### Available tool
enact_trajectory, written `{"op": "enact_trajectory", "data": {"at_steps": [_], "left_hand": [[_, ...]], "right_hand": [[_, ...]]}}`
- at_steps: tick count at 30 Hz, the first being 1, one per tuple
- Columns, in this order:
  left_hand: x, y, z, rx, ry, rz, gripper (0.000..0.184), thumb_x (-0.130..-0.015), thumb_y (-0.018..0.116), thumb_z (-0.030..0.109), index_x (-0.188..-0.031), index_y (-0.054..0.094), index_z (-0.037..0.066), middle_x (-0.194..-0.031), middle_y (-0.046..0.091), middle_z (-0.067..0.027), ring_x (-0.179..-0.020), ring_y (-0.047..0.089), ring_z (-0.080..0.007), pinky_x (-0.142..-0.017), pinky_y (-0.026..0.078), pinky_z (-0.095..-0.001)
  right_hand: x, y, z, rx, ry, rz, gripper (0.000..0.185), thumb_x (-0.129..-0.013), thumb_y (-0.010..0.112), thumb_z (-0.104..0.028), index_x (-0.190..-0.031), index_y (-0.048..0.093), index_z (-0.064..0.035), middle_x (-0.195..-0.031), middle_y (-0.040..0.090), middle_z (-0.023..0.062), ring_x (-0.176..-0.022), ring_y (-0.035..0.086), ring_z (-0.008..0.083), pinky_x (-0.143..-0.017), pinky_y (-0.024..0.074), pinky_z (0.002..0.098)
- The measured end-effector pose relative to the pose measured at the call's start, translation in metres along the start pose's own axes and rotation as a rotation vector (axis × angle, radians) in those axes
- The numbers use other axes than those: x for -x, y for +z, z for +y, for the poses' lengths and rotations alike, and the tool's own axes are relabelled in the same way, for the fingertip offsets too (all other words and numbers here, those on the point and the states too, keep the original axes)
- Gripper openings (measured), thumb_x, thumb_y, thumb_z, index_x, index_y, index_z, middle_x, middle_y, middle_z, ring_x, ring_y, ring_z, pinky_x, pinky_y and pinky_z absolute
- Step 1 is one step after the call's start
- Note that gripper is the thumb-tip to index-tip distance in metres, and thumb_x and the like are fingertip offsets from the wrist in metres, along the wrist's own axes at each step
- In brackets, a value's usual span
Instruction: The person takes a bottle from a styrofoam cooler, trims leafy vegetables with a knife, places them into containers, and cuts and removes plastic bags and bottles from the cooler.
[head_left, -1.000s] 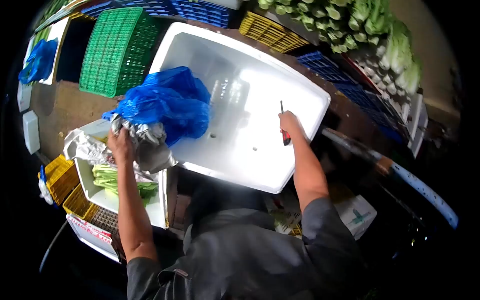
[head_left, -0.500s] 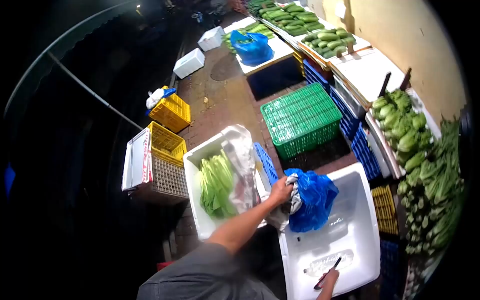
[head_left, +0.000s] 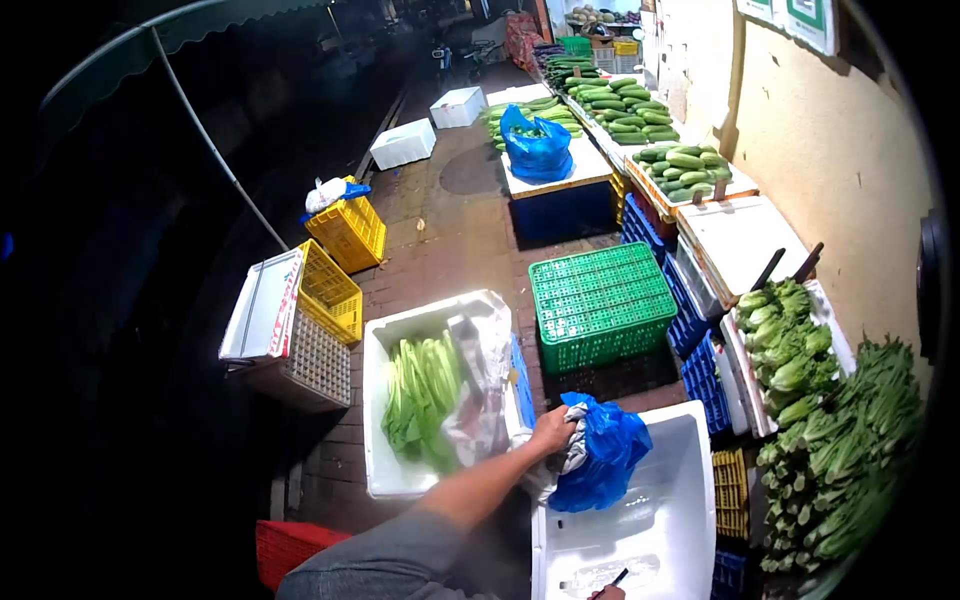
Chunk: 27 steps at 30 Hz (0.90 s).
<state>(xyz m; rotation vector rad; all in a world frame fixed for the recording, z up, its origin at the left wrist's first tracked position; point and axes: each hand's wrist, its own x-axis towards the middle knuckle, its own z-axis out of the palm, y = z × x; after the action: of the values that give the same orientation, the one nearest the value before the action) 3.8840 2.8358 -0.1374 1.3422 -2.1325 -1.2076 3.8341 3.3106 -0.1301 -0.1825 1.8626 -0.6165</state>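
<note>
My left hand [head_left: 553,431] is closed on a bunched blue plastic bag [head_left: 606,455] and some crumpled grey-white wrapping [head_left: 574,446], at the left rim of a white foam box [head_left: 690,500]. Low in the same box my right hand [head_left: 608,593] grips a dark, thin tool [head_left: 621,577]; only a bit of that hand shows at the bottom edge. Left of it stands another foam box [head_left: 375,400] with leafy green stalks [head_left: 420,395] and crumpled pale wrapping [head_left: 482,385] in it.
A green crate [head_left: 603,300] stands ahead. Yellow crates [head_left: 350,232] and a red crate [head_left: 290,550] are on the left. Vegetable stands with cucumbers [head_left: 685,168] and leafy greens [head_left: 850,450] line the right wall. A blue bag [head_left: 537,148] sits on a white surface further off.
The view has swung left and up towards the street and stalls. My left hand still holds the blue bag and wrapping; my right hand has slipped nearly out of the bottom of view.
</note>
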Motion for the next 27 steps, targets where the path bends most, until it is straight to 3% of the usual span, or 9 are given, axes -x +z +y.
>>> {"op": "enact_trajectory", "data": {"at_steps": [1,4,8,14,19,20,21,26,27], "left_hand": [[-0.001,0.001,-0.003,-0.010,0.046,0.008,0.027,-0.084,0.060,0.030,-0.099,0.059,0.007,-0.093,0.064,-0.0251,-0.092,0.061,-0.0453,-0.077,0.047,-0.0529],[-0.003,0.005,-0.009,0.003,0.050,0.010,0.028,-0.084,0.060,0.030,-0.098,0.059,0.007,-0.092,0.064,-0.0251,-0.090,0.061,-0.0451,-0.076,0.047,-0.0528],[-0.009,0.011,-0.021,0.077,0.049,0.013,0.027,-0.084,0.060,0.030,-0.096,0.059,0.006,-0.092,0.064,-0.0249,-0.089,0.061,-0.0446,-0.076,0.048,-0.0524],[0.019,-0.030,0.024,0.062,0.035,0.145,0.067,-0.081,0.065,0.026,-0.141,0.039,0.008,-0.104,0.065,-0.0285,-0.097,0.063,-0.0442,-0.085,0.050,-0.0484],[0.047,-0.068,0.019,0.057,0.229,0.025,0.062,-0.080,0.065,0.018,-0.137,0.045,0.005,-0.116,0.063,-0.0213,-0.107,0.061,-0.0293,-0.093,0.048,-0.0379],[0.057,-0.087,0.031,0.145,0.204,-0.031,0.058,-0.079,0.065,0.017,-0.134,0.049,0.004,-0.114,0.064,-0.0171,-0.106,0.061,-0.0248,-0.093,0.048,-0.0354],[0.066,-0.106,0.040,0.230,0.175,-0.084,0.055,-0.079,0.066,0.015,-0.131,0.052,0.004,-0.112,0.065,-0.0130,-0.105,0.060,-0.0203,-0.093,0.047,-0.0329],[0.131,-0.152,0.093,0.861,-0.116,-0.180,0.031,-0.079,0.065,0.013,-0.107,0.064,-0.001,-0.100,0.067,-0.0092,-0.093,0.063,-0.0166,-0.085,0.050,-0.0322],[0.143,-0.152,0.103,0.775,-0.133,-0.274,0.032,-0.079,0.064,0.013,-0.109,0.063,-0.001,-0.100,0.067,-0.0089,-0.093,0.063,-0.0162,-0.085,0.050,-0.0318]], "right_hand": [[0.005,0.009,-0.016,-0.342,0.219,0.160,0.059,-0.097,0.049,-0.044,-0.059,0.054,0.0008,-0.056,0.059,0.0214,-0.046,0.060,0.0342,-0.043,0.0491,0.0456],[0.000,0.013,-0.004,-0.266,0.144,0.072,0.062,-0.100,0.040,-0.046,-0.061,0.052,-0.0010,-0.054,0.056,0.0217,-0.045,0.059,0.0333,-0.042,0.0484,0.0454],[-0.030,0.015,0.037,-0.448,0.176,0.017,0.053,-0.100,0.043,-0.044,-0.069,0.054,-0.0022,-0.059,0.057,0.0159,-0.049,0.054,0.0274,-0.044,0.0465,0.0404],[-0.006,0.015,-0.008,-0.488,0.206,0.190,0.048,-0.097,0.049,-0.045,-0.076,0.056,-0.0030,-0.063,0.058,0.0108,-0.051,0.053,0.0241,-0.045,0.0442,0.0402],[-0.011,0.016,0.021,-0.440,-0.013,0.250,0.048,-0.092,0.055,-0.049,-0.076,0.056,-0.0033,-0.062,0.059,0.0100,-0.051,0.055,0.0235,-0.043,0.0422,0.0453],[0.034,0.010,-0.042,-0.540,0.055,0.212,0.052,-0.090,0.057,-0.055,-0.077,0.056,-0.0045,-0.057,0.056,0.0137,-0.046,0.056,0.0283,-0.040,0.0430,0.0522],[-0.039,0.019,0.028,-0.888,-0.058,0.279,0.012,-0.090,0.052,-0.013,-0.087,0.043,-0.0050,-0.058,0.048,0.0099,-0.043,0.049,0.0232,-0.039,0.0454,0.0378],[0.029,0.024,-0.076,-0.930,-0.155,0.324,0.012,-0.088,0.062,-0.007,-0.085,0.050,-0.0064,-0.070,0.052,0.0025,-0.051,0.054,0.0143,-0.051,0.0531,0.0309],[0.040,0.028,-0.089,-0.959,-0.194,0.298,0.009,-0.088,0.062,-0.007,-0.090,0.053,-0.0052,-0.072,0.053,0.0022,-0.052,0.054,0.0133,-0.053,0.0540,0.0300]]}}
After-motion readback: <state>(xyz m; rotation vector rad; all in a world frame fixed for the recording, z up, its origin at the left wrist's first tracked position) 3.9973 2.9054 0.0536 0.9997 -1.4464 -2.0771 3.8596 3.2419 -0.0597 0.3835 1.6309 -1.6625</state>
